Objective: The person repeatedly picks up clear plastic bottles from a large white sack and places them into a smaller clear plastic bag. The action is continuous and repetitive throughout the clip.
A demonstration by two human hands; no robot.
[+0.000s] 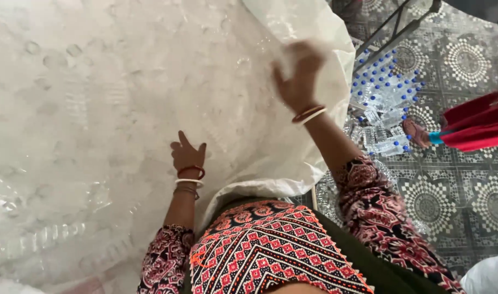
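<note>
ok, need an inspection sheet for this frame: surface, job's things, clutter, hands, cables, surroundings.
surface: patterned tile floor, grey and white.
job's things: big white sack filled with clear plastic bottles, filling the left of the view.
clutter: pile of clear bottles with blue caps on the floor beside the sack.
hands: left hand spread flat on the sack; right hand raised at the sack's rim, blurred, grip unclear.
cables: nothing seen.
surroundings: dark metal frame at top right; another person's foot and red garment at right.

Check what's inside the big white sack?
Clear plastic bottles fill the white sack; the left hand presses on them, the right hand lifts one. Deeper layers are covered.
</note>
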